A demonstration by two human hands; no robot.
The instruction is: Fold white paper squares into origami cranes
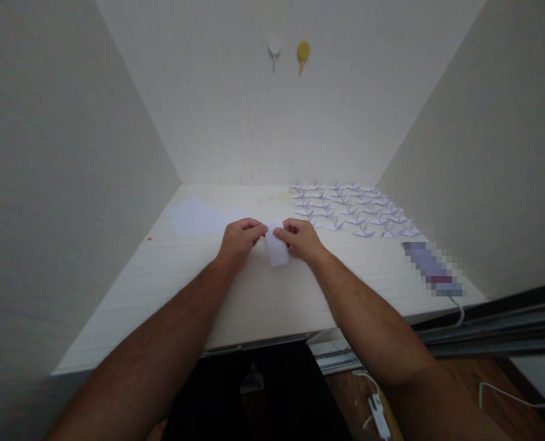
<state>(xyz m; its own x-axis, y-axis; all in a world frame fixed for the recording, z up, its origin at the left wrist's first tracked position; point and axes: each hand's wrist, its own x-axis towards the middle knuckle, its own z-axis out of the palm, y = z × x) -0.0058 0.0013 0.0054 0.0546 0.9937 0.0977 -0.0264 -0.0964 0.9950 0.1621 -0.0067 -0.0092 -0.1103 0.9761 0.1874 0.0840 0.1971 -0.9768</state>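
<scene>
Both my hands meet over the middle of a pale wooden desk (171, 275). My left hand (239, 239) and my right hand (301, 238) each pinch the top edge of a small folded white paper (276, 250), fingers closed on it. The paper hangs down between them, just above the desk top. Several small folded paper cranes (350, 211) lie in rows on the desk to the right, beyond my right hand.
A stack of white paper sheets (198, 215) lies at the back left of the desk. A pixelated device (433, 269) with a white cable sits near the right front edge. Walls close in on three sides; two hooks (289, 52) hang on the back wall.
</scene>
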